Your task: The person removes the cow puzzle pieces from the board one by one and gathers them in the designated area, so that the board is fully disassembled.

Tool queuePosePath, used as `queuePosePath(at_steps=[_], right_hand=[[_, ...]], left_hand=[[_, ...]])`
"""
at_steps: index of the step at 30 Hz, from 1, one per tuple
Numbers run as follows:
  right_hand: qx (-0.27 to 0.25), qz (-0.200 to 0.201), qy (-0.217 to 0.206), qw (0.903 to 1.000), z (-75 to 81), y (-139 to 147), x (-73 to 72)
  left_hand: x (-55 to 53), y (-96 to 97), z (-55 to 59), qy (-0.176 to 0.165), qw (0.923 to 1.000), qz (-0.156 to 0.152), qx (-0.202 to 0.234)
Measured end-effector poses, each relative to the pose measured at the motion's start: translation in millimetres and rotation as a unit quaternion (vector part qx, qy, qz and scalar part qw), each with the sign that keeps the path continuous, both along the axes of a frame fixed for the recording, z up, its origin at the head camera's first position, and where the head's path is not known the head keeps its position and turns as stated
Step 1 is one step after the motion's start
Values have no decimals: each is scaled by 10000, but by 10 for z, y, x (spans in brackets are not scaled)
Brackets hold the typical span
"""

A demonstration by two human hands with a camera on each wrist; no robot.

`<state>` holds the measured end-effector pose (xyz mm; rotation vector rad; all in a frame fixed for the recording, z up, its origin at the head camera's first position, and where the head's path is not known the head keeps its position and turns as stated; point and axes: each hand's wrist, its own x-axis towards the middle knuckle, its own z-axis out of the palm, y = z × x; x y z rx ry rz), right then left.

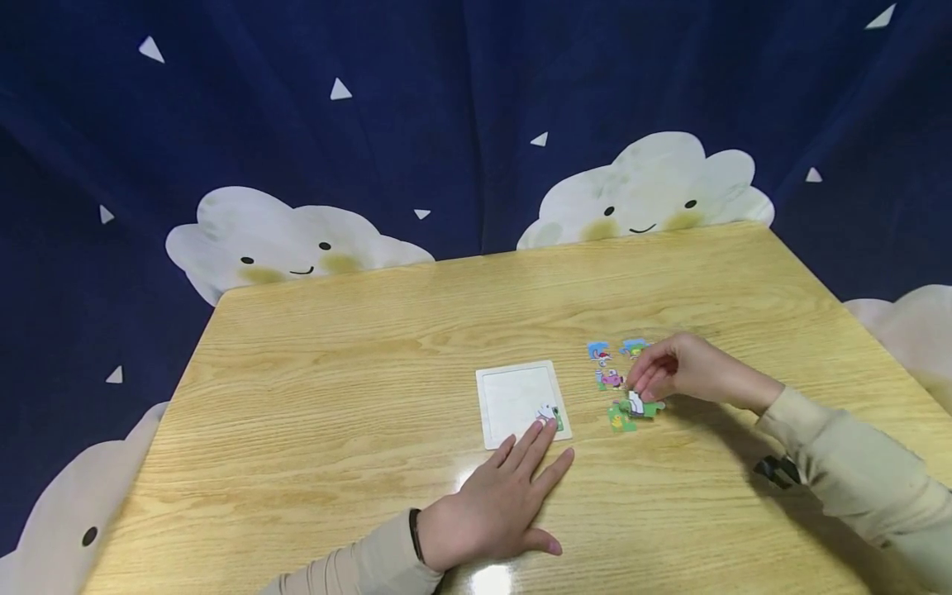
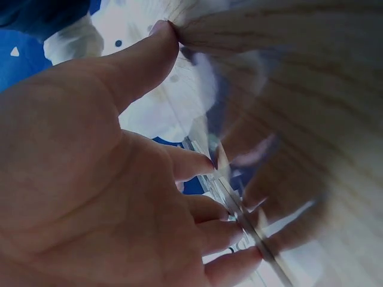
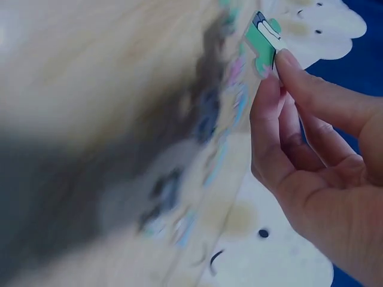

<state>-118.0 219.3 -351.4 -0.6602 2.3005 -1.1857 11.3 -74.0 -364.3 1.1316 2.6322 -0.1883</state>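
My right hand (image 1: 687,370) pinches a green and white jigsaw piece (image 3: 261,46) between thumb and fingertips, held up off the table in the right wrist view. Below it in the head view lies a green piece with a yellow figure (image 1: 619,419), partly overlapped by the held one. My left hand (image 1: 500,506) lies with fingers extended, their tips at the near edge of a square white puzzle tray (image 1: 487,413). In the tray's near right corner sits a white and green piece (image 1: 548,411), which the fingertips partly cover.
Beyond the right hand's fingers lie a blue and red piece (image 1: 598,352), a pink piece (image 1: 609,379) and a blue and green piece (image 1: 634,346). The wooden table (image 1: 335,397) ends at a dark blue curtain (image 1: 416,124) printed with clouds.
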Motion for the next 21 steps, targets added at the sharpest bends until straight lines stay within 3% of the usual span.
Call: queuePosePath(at_steps=[8,17,21], right_hand=[[155,-233,148,9995,-123,242,153],[408,-333,1319,9899,-218,233,270],[526,-305,1553,9860,-239,236,280]], left_hand=[[0,-7,-7,-16,10000,-33,46],[2,-9,-1,6,10000,-53,62],[-2,-9,-9,2,10000,-33,41]])
